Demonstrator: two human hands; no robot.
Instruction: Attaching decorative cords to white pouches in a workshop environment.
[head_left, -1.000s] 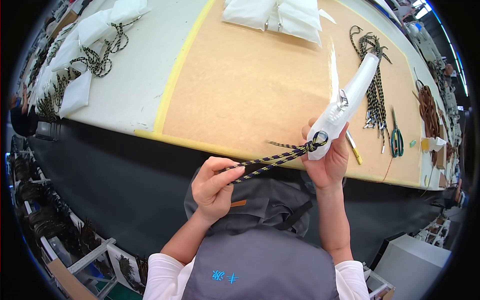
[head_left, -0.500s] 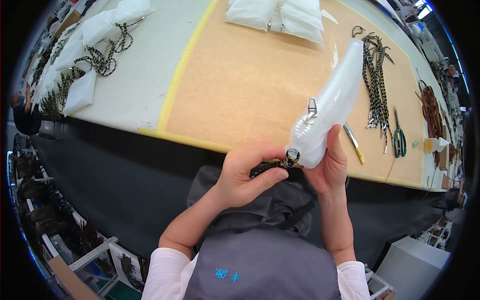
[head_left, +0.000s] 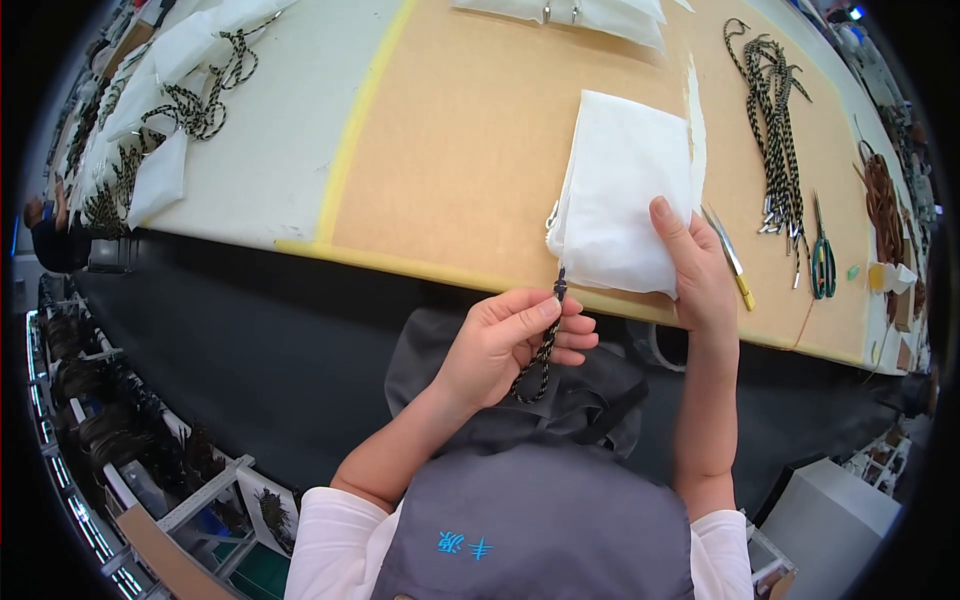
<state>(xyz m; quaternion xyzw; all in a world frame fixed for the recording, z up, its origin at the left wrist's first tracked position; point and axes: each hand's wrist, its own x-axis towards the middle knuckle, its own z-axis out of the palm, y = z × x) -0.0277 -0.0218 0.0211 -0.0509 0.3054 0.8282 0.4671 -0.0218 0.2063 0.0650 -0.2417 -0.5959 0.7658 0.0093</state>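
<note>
A flat white zippered pouch (head_left: 628, 190) is held up over the table's front edge. My right hand (head_left: 700, 262) grips its lower right side, thumb on the front face. At the pouch's lower left corner a black-and-tan braided cord (head_left: 541, 372) is tied on with a knot. My left hand (head_left: 510, 338) pinches this cord just below the knot, between thumb and forefinger, and the loop hangs down past the other fingers. Part of the zipper shows along the pouch's left edge; the rest of it is hidden.
A yellow-handled tool (head_left: 738, 268), green-handled scissors (head_left: 822, 262) and a bundle of braided cords (head_left: 772, 130) lie to the right. Brown cords (head_left: 880, 200) sit beyond. More white pouches (head_left: 600, 18) are at the back; corded pouches (head_left: 160, 178) pile up left, near another person (head_left: 60, 235).
The pouch has turned from edge-on to show its broad flat face. My right hand has moved right and up with it. My left hand now pinches the cord below the knot, its loop hanging.
</note>
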